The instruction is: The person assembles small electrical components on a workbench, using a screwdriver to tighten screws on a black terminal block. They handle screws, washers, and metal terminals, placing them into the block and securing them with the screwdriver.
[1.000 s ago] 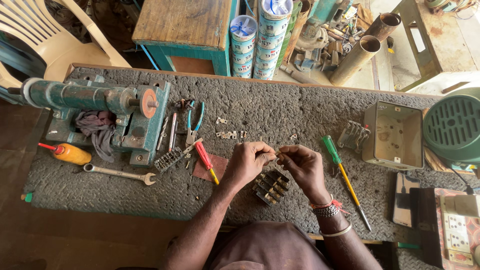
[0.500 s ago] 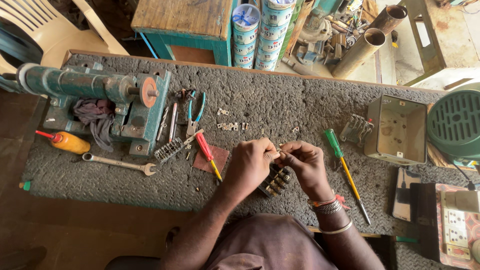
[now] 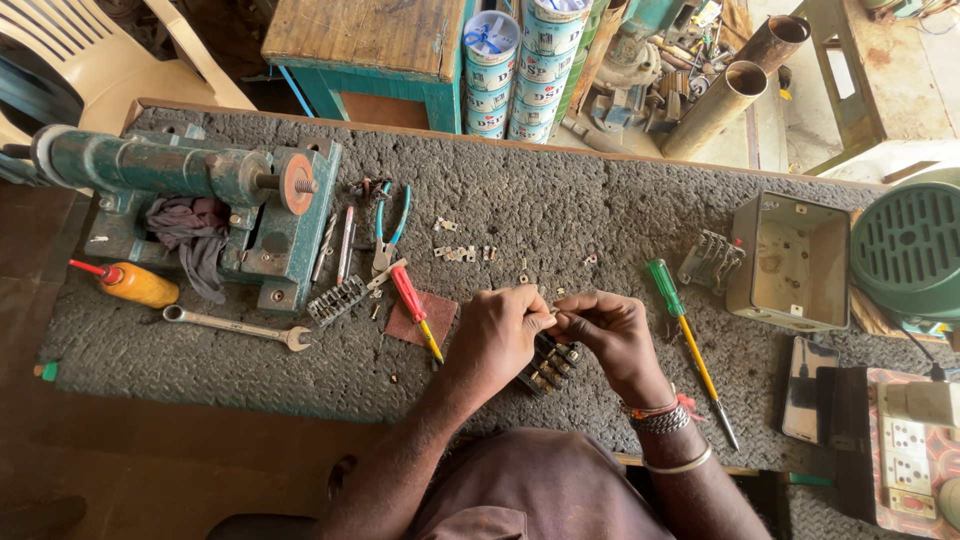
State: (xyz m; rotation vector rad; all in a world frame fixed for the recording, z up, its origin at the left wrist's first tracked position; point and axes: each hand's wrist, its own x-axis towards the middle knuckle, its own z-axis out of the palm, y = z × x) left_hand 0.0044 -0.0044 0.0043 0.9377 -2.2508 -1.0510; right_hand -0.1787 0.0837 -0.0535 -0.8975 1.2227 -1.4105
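My left hand (image 3: 500, 335) and my right hand (image 3: 610, 335) meet over the grey mat (image 3: 600, 215), fingertips pinched together on a small metal piece that is too tiny to make out. Just below the fingers, a dark terminal block (image 3: 548, 365) with brass contacts lies on the mat, partly hidden by both hands. Small loose metal contacts (image 3: 462, 252) are scattered just beyond the hands. A red-handled screwdriver (image 3: 415, 305) lies to the left of my left hand, and a green-handled screwdriver (image 3: 680, 325) lies to the right of my right hand.
A green bench machine (image 3: 200, 200) with a rag stands at the left, an orange oil bottle (image 3: 135, 283) and spanner (image 3: 235, 327) before it. Blue-handled pliers (image 3: 390, 225) lie mid-mat. A metal box (image 3: 790, 260), green fan housing (image 3: 910, 245), phone (image 3: 805, 390) sit right.
The view has shifted slightly. Both hands stay pinched together over the terminal block, which now lies lower on the mat beneath the fingers.
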